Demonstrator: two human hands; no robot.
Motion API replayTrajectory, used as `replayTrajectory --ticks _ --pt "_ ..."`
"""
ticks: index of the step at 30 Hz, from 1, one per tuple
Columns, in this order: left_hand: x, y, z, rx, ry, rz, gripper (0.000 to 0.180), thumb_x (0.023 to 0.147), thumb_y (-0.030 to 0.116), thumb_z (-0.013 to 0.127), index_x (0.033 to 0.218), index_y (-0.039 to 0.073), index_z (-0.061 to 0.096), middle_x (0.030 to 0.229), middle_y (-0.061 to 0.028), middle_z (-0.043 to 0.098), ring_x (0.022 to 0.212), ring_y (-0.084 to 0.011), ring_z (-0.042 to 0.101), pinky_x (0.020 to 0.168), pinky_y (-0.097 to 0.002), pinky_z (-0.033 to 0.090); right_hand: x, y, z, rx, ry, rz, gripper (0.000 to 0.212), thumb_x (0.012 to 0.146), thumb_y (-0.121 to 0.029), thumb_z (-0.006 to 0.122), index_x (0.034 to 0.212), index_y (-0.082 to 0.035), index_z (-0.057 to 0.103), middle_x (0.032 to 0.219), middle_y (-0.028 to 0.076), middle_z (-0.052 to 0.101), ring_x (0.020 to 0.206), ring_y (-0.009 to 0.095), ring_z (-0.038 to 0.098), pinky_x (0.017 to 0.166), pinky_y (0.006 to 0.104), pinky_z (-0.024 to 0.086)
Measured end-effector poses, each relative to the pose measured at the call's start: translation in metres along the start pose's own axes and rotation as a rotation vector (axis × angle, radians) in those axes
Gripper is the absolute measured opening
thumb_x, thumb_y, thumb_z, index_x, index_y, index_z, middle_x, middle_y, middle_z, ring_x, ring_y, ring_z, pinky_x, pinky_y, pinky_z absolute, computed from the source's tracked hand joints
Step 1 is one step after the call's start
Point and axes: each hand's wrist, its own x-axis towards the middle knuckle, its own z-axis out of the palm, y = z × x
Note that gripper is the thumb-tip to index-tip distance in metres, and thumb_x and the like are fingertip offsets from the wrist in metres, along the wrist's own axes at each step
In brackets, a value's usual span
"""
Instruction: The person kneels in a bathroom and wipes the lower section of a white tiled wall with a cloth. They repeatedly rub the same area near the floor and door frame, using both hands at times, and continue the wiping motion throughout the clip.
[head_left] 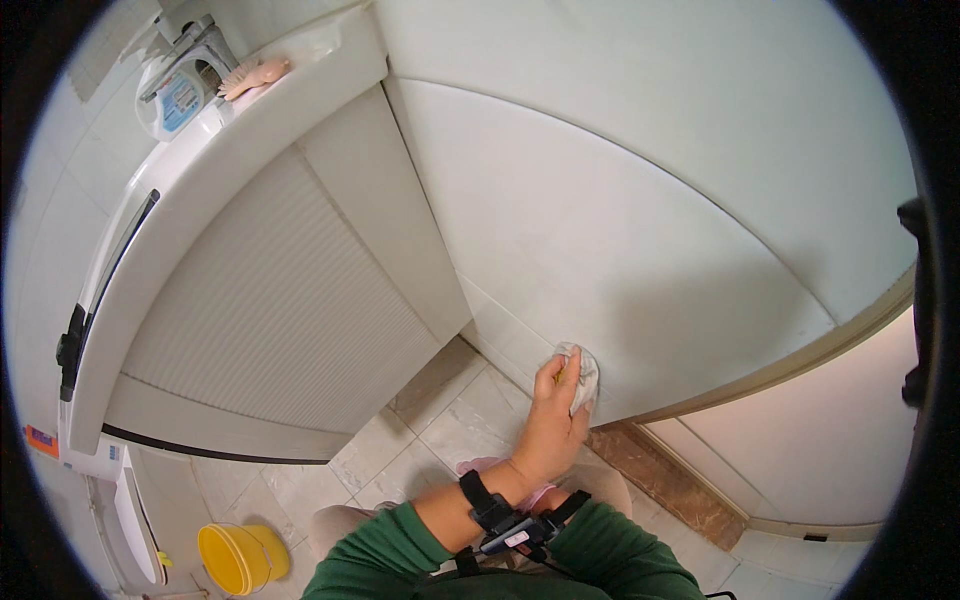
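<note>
My left hand reaches across to the right, its fingers closed around a crumpled whitish cloth. A little yellow shows between the fingers. The cloth lies against the lower part of the white wall panel. My right arm, in a green sleeve, comes in from the lower right with a black strap at the wrist. The right hand is hidden behind the left forearm, so its fingers do not show. A black strapped device sits at my wrists.
A white vanity cabinet with a ribbed front stands at left. On its basin are a hairbrush, a bottle and a tap. A yellow bucket stands on the tiled floor. A brown stone sill runs at right.
</note>
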Motion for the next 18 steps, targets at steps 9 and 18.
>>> replayTrajectory --ticks 9,18 --pt "0.009 -0.003 -0.007 0.04 0.009 -0.046 0.072 0.086 -0.005 0.056 0.151 0.0 0.026 0.138 -0.0271 0.032 0.128 -0.0424 0.038 0.11 -0.0384 0.033 -0.015 -0.021 0.02 0.431 0.036 -0.022 0.039 0.101 -0.019 0.046 0.137 -0.005 0.047 0.13 0.009 0.056 0.115 0.017 0.055 0.102 0.0315 0.044" --pt "0.027 -0.013 -0.024 0.048 0.119 -0.025 0.072 0.087 -0.003 0.056 0.151 0.001 0.025 0.138 -0.0271 0.033 0.126 -0.0424 0.04 0.109 -0.0391 0.034 -0.032 -0.006 0.015 0.952 -0.014 0.029 0.037 0.091 -0.021 0.058 0.122 -0.002 0.058 0.118 0.01 0.065 0.101 0.025 0.064 0.092 0.0376 0.051"
